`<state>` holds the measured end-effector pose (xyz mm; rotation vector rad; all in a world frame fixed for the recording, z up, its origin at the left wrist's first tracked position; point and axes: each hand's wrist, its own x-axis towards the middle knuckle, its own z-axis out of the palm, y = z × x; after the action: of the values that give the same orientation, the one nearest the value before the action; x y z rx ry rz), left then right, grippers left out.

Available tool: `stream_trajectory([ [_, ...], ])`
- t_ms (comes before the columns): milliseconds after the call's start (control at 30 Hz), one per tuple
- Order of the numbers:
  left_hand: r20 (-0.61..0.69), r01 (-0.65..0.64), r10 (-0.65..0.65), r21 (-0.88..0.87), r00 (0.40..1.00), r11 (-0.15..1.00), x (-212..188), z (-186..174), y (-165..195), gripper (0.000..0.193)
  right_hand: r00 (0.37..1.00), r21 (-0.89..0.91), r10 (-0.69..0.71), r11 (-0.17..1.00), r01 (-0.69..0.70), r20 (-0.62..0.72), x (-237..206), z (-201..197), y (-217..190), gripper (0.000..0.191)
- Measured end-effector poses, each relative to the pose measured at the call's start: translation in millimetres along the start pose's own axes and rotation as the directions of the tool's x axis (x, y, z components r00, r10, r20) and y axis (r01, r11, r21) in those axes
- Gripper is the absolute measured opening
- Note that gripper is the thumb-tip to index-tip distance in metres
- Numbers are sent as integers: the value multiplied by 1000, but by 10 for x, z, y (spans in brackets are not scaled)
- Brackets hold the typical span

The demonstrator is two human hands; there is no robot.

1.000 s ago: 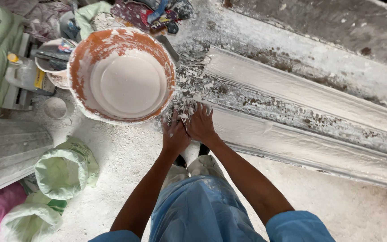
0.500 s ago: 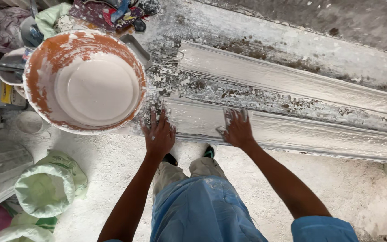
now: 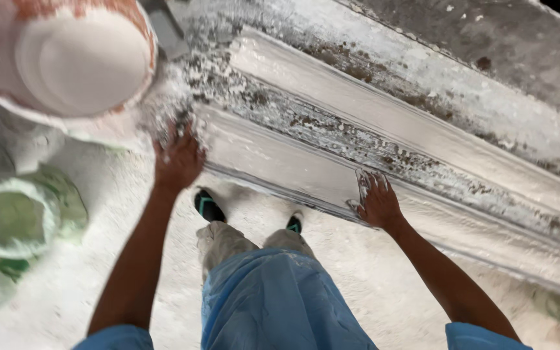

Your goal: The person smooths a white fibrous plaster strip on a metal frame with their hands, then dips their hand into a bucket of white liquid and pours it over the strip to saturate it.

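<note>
Both hands press flat, fingers spread, on the wet white plaster moulding strip (image 3: 280, 165) lying along the floor, left hand (image 3: 177, 159) near the plaster-filled basin (image 3: 66, 61), right hand (image 3: 377, 202) farther along.

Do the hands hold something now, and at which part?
Nothing is held. The left hand and the right hand both lie flat, fingers spread, on the wet white plaster strip.
</note>
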<state>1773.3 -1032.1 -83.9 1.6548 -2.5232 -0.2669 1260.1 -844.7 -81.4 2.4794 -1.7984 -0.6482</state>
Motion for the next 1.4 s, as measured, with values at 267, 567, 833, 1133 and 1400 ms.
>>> stream_trajectory([
  [267, -204, 257, -275, -113, 939, 960, -313, -116, 703, 53, 974, -68, -221, 972, 225, 57, -287, 167, 399, 87],
  [567, -237, 414, -504, -341, 831, 844, -1268, 217, 1450, 58, 897, -150, -436, 894, 422, -74, 444, -154, -224, 77],
  [833, -174, 470, -595, -459, 785, 754, -1651, 626, 1556, 61, 852, -186, -524, 837, 515, 0, 1618, -735, -1257, 62],
  [1133, -172, 440, -594, -519, 786, 733, -1589, 482, 1038, 58, 847, -166, -531, 837, 522, -13, 2702, -1404, -2249, 61],
  [1400, -185, 422, -569, -499, 801, 757, -1268, 253, 336, 52, 872, 7, -489, 872, 489, -4, 3249, -1943, -2874, 49],
])
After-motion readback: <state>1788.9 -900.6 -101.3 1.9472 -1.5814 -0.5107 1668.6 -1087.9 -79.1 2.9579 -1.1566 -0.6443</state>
